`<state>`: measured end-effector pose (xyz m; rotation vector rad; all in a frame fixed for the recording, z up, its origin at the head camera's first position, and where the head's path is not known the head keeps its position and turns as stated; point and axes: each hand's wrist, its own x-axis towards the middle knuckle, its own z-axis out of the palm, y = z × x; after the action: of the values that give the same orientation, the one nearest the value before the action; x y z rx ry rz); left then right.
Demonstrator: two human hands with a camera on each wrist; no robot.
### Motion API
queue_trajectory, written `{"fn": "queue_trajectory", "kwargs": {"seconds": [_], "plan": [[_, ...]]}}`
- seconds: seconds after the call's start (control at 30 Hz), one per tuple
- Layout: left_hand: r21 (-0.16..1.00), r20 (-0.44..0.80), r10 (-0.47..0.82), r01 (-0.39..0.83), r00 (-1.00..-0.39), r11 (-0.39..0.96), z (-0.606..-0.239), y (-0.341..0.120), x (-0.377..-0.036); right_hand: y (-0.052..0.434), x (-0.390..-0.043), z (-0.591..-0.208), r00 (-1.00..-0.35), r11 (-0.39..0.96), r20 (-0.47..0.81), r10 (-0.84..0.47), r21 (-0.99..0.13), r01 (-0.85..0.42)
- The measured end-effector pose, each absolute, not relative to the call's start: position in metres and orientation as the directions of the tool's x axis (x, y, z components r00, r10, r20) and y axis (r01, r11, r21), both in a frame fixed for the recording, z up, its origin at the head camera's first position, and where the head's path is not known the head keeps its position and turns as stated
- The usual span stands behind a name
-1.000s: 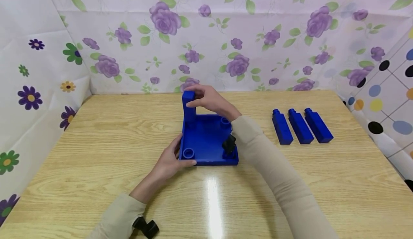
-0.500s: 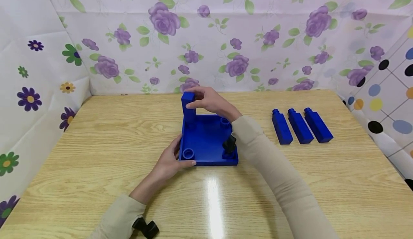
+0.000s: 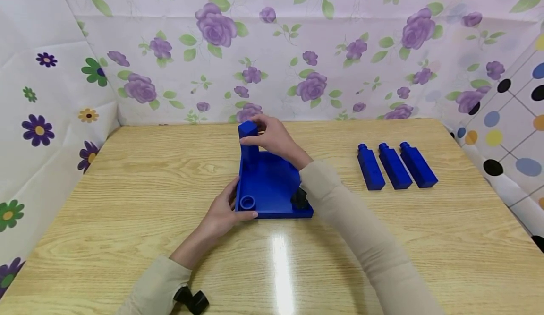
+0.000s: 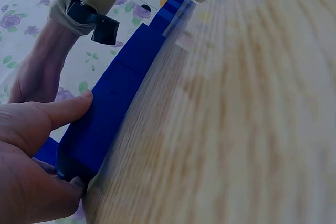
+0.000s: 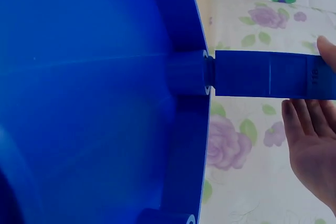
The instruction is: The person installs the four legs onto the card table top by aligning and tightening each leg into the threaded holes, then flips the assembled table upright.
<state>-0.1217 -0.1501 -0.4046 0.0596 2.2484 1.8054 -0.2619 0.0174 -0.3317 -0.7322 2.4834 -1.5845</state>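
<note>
A square blue tabletop (image 3: 272,183) lies underside up on the table, with raised edges and round corner sockets. My left hand (image 3: 223,213) grips its near left corner; in the left wrist view the thumb presses along the outer edge wall (image 4: 113,98). At the far left corner stands an upright blue table leg (image 3: 250,152). My right hand (image 3: 274,138) pinches its upper part between thumb and fingers. From the right wrist, the leg's narrow neck enters the corner socket (image 5: 189,72). My right sleeve hides the two right-hand sockets in the head view.
Three more blue legs (image 3: 394,166) with narrow necks lie side by side on the right of the wooden table (image 3: 148,178). Flowered cloth (image 3: 272,50) hangs behind the far edge, and patterned sheets stand at both sides.
My right hand has twisted the leg in its corner, so its top face is now turned at an angle. The right forearm shifted slightly left. My left hand and the tabletop stay put.
</note>
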Motion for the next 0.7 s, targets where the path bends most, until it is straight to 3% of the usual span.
{"fn": "queue_trajectory", "kwargs": {"seconds": [0.27,0.7], "plan": [[0.963,-0.174,0.205,-0.122,-0.963,0.241,-0.404,-0.150,-0.122,0.011,-0.257,-0.336,-0.927,0.424,0.211,-0.309,-0.842,-0.333],[0.962,-0.175,0.199,-0.124,-0.964,0.244,-0.405,-0.151,-0.122,0.004,-0.254,-0.337,-0.901,0.440,0.304,-0.309,-0.794,-0.419]]}}
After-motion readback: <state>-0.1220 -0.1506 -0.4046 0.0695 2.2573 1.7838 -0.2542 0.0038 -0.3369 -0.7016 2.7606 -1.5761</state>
